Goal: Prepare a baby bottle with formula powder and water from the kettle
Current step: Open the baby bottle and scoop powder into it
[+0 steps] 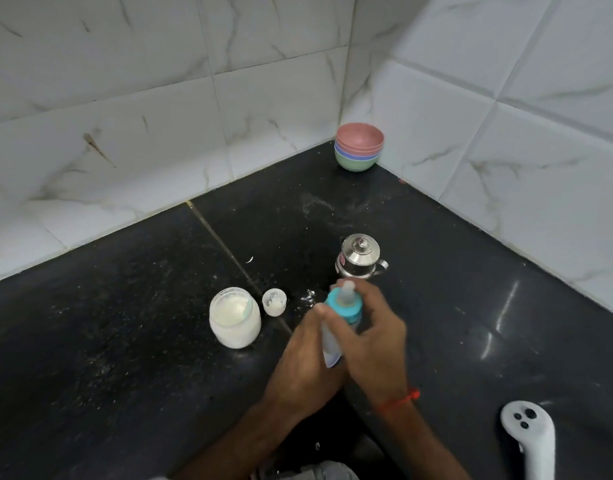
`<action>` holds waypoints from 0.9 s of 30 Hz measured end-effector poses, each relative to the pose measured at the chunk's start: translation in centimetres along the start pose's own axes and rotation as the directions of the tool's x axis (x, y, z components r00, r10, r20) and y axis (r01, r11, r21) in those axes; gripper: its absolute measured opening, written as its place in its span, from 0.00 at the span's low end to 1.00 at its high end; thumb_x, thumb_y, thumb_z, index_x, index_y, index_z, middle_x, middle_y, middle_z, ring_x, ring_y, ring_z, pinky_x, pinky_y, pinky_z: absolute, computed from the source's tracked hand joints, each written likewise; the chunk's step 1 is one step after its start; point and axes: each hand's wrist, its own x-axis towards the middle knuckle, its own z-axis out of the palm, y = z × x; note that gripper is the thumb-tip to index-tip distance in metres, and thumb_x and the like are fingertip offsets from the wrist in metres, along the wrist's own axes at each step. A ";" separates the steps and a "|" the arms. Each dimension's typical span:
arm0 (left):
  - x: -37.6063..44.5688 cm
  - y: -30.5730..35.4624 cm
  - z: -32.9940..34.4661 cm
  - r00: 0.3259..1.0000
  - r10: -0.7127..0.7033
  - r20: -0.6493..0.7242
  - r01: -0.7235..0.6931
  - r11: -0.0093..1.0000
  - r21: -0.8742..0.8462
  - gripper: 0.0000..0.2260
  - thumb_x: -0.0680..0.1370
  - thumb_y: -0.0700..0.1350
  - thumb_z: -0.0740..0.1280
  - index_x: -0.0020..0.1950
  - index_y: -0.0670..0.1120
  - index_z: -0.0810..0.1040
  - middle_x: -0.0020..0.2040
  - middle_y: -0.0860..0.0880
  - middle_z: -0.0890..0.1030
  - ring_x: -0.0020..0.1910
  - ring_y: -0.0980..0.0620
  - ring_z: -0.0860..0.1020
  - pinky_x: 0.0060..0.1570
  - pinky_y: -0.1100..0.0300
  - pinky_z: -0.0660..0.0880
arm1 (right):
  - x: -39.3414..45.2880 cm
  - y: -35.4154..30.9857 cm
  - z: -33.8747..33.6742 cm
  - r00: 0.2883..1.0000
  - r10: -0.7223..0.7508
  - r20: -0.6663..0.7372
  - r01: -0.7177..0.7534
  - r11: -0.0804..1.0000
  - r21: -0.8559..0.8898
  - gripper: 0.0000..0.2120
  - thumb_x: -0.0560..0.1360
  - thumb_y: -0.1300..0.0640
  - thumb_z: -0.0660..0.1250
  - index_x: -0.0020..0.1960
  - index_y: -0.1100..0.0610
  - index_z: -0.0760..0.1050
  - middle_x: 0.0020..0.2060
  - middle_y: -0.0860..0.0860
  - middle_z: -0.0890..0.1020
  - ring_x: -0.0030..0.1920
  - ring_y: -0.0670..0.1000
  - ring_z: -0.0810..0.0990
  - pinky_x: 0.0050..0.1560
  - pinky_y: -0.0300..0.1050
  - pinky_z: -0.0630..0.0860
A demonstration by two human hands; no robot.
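The baby bottle (332, 341) is held tilted above the black counter, its blue collar and clear teat (345, 303) pointing up and away, with white liquid inside. My left hand (305, 362) grips the bottle's body from the left. My right hand (371, 330) wraps round it from the right, fingers near the collar. The bottle and hands look motion-blurred. A small steel kettle (358, 258) with its lid on stands just beyond the bottle. An open glass jar of white formula powder (234, 318) sits to the left, with a clear bottle cap (274, 301) beside it.
A stack of coloured bowls (358, 147) sits in the tiled corner. White powder is scattered over the black counter (125, 341). A white device (530, 434) lies at the lower right. Tiled walls close off the back and right.
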 end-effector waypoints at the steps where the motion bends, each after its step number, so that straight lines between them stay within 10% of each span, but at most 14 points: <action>1: 0.3 0.7 0.0 0.999 -0.047 -0.024 0.046 0.998 -0.039 0.22 0.76 0.61 0.68 0.68 0.58 0.73 0.63 0.62 0.79 0.65 0.68 0.76 0.66 0.57 0.77 | -0.6 -0.6 0.6 1.000 0.012 0.018 -0.013 0.998 0.061 0.23 0.67 0.42 0.77 0.59 0.50 0.81 0.52 0.47 0.87 0.54 0.48 0.86 0.56 0.43 0.82; 4: 0.2 1.8 -0.5 0.989 -0.086 -0.123 0.086 0.996 -0.009 0.21 0.72 0.67 0.66 0.63 0.62 0.74 0.56 0.65 0.81 0.58 0.72 0.78 0.57 0.71 0.77 | -1.2 -1.2 1.1 0.998 0.039 0.056 -0.049 0.981 0.185 0.23 0.69 0.44 0.77 0.61 0.50 0.80 0.54 0.46 0.87 0.57 0.50 0.86 0.58 0.49 0.83; 10: -0.9 0.5 -3.5 0.996 0.061 0.059 -0.039 0.950 -0.311 0.17 0.68 0.40 0.75 0.56 0.48 0.81 0.46 0.45 0.86 0.42 0.41 0.85 0.39 0.39 0.81 | -0.8 -1.4 -0.8 0.928 0.001 0.374 -0.189 0.864 0.466 0.18 0.73 0.56 0.74 0.61 0.58 0.80 0.56 0.59 0.85 0.59 0.56 0.84 0.61 0.54 0.80; 13: -0.8 1.1 -4.1 0.995 0.088 0.052 -0.071 0.960 -0.269 0.14 0.67 0.43 0.74 0.51 0.53 0.80 0.40 0.51 0.84 0.36 0.50 0.82 0.35 0.53 0.78 | 1.3 -1.1 -2.6 0.810 -0.131 0.571 -0.247 0.808 0.535 0.30 0.75 0.61 0.75 0.74 0.60 0.69 0.65 0.62 0.82 0.69 0.61 0.78 0.68 0.56 0.77; 18: -0.7 2.2 -4.8 0.998 0.049 -0.043 -0.059 0.964 -0.258 0.11 0.67 0.50 0.74 0.47 0.54 0.77 0.38 0.59 0.81 0.35 0.60 0.78 0.37 0.68 0.73 | 2.7 0.0 -3.6 0.966 0.042 0.257 -0.183 0.812 0.555 0.21 0.79 0.57 0.70 0.70 0.59 0.73 0.63 0.65 0.81 0.64 0.68 0.80 0.68 0.69 0.74; 27: -1.8 1.7 -4.2 0.999 -0.006 0.048 0.011 0.996 -0.093 0.20 0.66 0.48 0.76 0.58 0.51 0.79 0.47 0.54 0.85 0.44 0.53 0.86 0.42 0.52 0.83 | 1.1 -3.3 -2.0 0.827 -0.184 0.531 0.004 0.947 0.321 0.33 0.74 0.71 0.73 0.74 0.53 0.67 0.57 0.58 0.84 0.62 0.57 0.83 0.65 0.53 0.78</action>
